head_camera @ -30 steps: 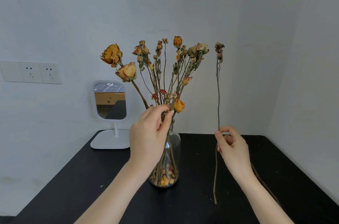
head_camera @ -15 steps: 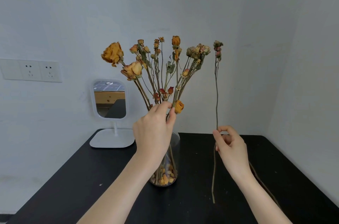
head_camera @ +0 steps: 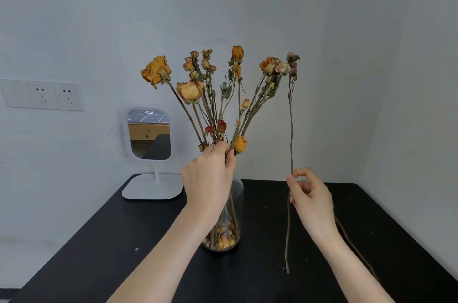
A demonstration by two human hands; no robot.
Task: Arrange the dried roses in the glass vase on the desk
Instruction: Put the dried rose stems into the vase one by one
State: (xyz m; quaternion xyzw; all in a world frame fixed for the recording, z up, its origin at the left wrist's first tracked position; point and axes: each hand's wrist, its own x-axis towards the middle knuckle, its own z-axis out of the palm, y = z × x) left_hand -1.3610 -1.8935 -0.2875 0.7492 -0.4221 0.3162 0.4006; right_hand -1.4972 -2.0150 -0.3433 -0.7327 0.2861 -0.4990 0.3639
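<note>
Dried roses (head_camera: 215, 94): a bunch of yellow-orange blooms is stood in the glass vase (head_camera: 237, 201), with the stems fanned out above its mouth.
Glass vase: clear and set upright on the black desk (head_camera: 124, 240); its upper part is hidden behind the left hand, and loose petals (head_camera: 224, 240) are gathered in its bottom.
Left hand (head_camera: 210, 178): held just above the vase mouth; the thumb and fingertips are closed in a pinch on the gathered stems of the bunch.
Right hand (head_camera: 309, 198): raised to the right of the vase, apart from it; a single rose stem (head_camera: 291, 129) is pinched between thumb and forefinger, and the other fingers are loosely curled.
Single rose stem: held nearly upright, its small faded buds level with the tops of the bunch — whether its lower end touches the desk cannot be told.
Loose stem (head_camera: 352, 245): laid on the desk to the right of the vase, partly hidden by the right forearm.
Mirror (head_camera: 150, 134): white-framed, stood on its base behind and left of the vase.
Wall sockets (head_camera: 42, 95): set in the wall well left of the vase.
</note>
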